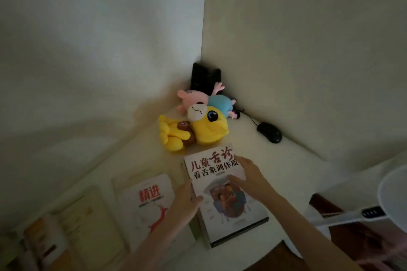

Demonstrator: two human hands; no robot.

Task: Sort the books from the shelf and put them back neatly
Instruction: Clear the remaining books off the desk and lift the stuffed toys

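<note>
My two hands are on a big white book (229, 213) that lies flat on the white table (253, 149), a little right of the middle, with its cover up. The cover has large red and black Chinese characters at the far end and a coloured drawing below them. My left hand (185, 202) grips the left edge of this book: the thumb lies on the cover and the fingers go down around the side. My right hand (248, 178) is open and rests flat on the cover, the fingers stretched toward the title. Under the near edge of the book I see a dark band and a pale one - whether this is a second book below, I cannot tell.

Just to the left lies another book (145, 202), white, with red characters and a red deer; my left wrist covers its right part. Further left there are more flat books (88, 215), but they are blurred.

Behind the big book, near the corner of the walls, a yellow plush toy (209, 130) lies beside a pink and blue plush pig (198, 99). A black box-like object (206, 77) stands in the corner itself, and a black computer mouse (269, 132) lies to the right, close to the wall.
</note>
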